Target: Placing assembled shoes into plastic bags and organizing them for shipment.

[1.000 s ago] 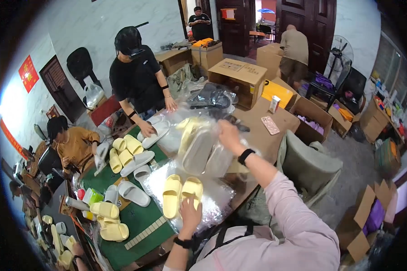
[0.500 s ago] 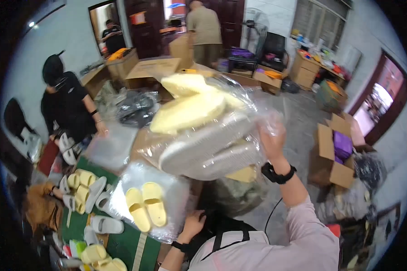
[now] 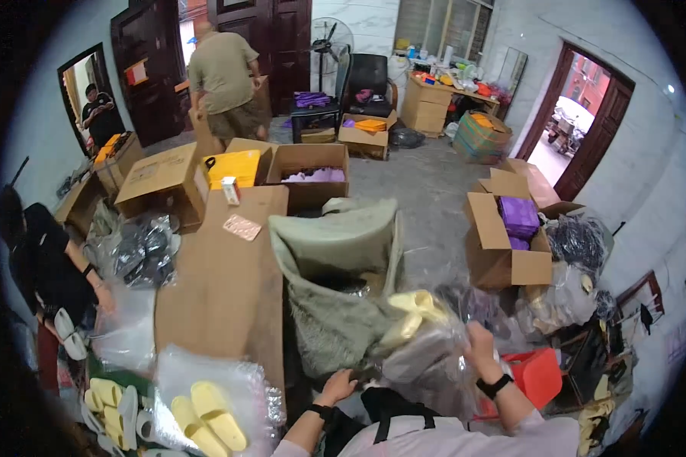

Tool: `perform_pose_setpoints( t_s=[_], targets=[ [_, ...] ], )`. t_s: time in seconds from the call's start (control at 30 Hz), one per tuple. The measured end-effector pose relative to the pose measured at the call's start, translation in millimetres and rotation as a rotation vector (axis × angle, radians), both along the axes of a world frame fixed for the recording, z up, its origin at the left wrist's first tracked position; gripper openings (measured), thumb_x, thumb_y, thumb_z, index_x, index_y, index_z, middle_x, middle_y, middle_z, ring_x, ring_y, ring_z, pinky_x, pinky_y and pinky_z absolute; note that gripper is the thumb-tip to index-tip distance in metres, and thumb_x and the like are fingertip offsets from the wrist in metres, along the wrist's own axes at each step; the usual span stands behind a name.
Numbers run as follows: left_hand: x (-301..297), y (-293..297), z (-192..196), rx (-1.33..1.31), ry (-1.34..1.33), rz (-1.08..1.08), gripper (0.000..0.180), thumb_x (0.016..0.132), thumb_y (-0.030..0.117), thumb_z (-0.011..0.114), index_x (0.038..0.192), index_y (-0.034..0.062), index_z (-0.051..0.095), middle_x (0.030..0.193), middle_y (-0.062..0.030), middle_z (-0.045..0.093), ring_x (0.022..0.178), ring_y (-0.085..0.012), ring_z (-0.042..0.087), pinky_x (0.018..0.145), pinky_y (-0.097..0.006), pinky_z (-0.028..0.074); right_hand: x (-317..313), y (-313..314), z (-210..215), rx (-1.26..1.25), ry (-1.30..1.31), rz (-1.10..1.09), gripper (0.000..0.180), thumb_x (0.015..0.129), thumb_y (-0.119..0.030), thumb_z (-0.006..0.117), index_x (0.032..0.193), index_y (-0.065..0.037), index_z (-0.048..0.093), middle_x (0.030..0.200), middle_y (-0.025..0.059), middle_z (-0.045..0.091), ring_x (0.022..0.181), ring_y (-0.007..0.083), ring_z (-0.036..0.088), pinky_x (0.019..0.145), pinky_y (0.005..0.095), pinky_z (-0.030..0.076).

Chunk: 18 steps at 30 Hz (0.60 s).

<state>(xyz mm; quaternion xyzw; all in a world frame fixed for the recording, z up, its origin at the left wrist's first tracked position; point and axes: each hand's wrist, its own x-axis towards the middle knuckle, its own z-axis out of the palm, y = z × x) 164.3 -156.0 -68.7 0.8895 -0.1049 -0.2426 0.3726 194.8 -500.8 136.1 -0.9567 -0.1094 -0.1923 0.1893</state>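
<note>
My right hand [image 3: 480, 352] is closed on the gathered top of a clear plastic bag [image 3: 434, 365]. Yellow and grey slippers [image 3: 419, 306] show through the film, partly blurred. The bag hangs beside a tall grey-green woven sack [image 3: 320, 320], whose mouth gapes with some clear plastic inside. My left hand [image 3: 337, 387] is low at the sack's near side, fingers loosely apart and holding nothing visible. To its left, a pair of yellow slippers [image 3: 208, 419] lies on a stack of clear plastic bags [image 3: 229, 373].
A brown board-topped table [image 3: 221, 297] bears a phone [image 3: 242, 227] and a small box [image 3: 230, 190]. A red plastic stool [image 3: 537, 381] stands right of the bag. Open cartons [image 3: 492, 244] are at right and back. One person [image 3: 53, 266] stands left, another [image 3: 225, 84] at the back.
My right hand has lowered the slipper bag from in front of me to beside the sack at right. The view has swung right. The person at the back has turned and moved.
</note>
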Motion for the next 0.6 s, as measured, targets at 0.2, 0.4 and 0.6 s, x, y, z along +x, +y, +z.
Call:
perform_pose_setpoints(
  t_s=[0.2,0.4,0.6],
  targets=[
    [136.4,-41.8,-45.2,0.107,0.039,0.001,0.058,0.083,0.033,0.059,0.128,0.0014,0.043,0.127,-0.0249,0.046,0.114,-0.0402,0.046,0.094,-0.046,0.040,-24.1,-63.8,-31.2,0.133,0.140,-0.271,0.018,0.068,-0.009,0.058,0.085,-0.003,0.054,0.078,0.0187,0.054,0.073,0.0422,0.053,0.061,0.0451,0.042],
    [253.4,-49.9,-93.6,0.559,-0.246,-0.048,0.083,0.074,0.048,0.067,0.137,0.0050,0.035,0.145,-0.0162,0.028,0.133,-0.0323,0.028,0.108,-0.043,0.026,-39.4,-86.3,-31.8,0.105,0.314,-0.414,0.023,0.065,-0.005,0.060,0.089,-0.005,0.061,0.076,0.0169,0.057,0.076,0.0388,0.057,0.063,0.0421,0.044],
    [271.6,-41.2,-115.9,0.806,-0.121,-0.146,0.106,0.061,0.057,0.074,0.142,0.0108,0.023,0.132,-0.0105,0.049,0.129,-0.0260,0.037,0.111,-0.050,-0.004,-32.5,-89.3,-28.2,0.190,0.293,-0.447,0.024,0.067,-0.014,0.070,0.088,-0.005,0.063,0.075,0.0147,0.058,0.070,0.0339,0.058,0.060,0.0394,0.044]
  ],
)
